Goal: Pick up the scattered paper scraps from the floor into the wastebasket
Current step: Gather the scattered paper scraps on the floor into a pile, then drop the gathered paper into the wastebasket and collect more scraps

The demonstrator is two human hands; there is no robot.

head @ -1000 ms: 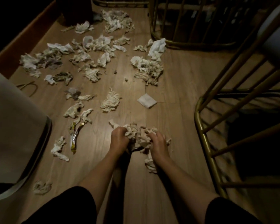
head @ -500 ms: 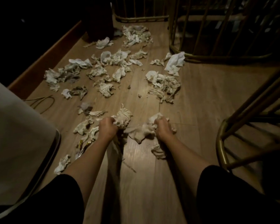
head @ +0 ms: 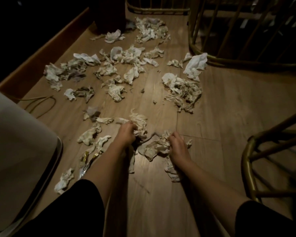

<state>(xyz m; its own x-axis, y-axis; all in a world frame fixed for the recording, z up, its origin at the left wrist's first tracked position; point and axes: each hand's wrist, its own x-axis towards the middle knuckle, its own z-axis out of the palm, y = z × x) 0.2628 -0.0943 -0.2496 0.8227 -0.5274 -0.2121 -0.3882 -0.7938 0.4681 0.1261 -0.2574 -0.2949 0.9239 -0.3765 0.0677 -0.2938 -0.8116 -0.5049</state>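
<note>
Both hands have spread apart since a second ago, splitting one bunch of scraps in two. Loose tails hanging from each wad could drop on the lift, and no wastebasket is clearly visible to aim for. The left hand (head: pixel 126 134) is clenched on a wad (head: pixel 140 124), the right hand (head: pixel 177 146) on another (head: pixel 156 147), both low on the floor (head: pixel 220 108).

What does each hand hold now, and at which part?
The left hand is closed on a crumpled paper wad at its near-left edge. The right hand is closed on another paper clump at its right end.
</note>
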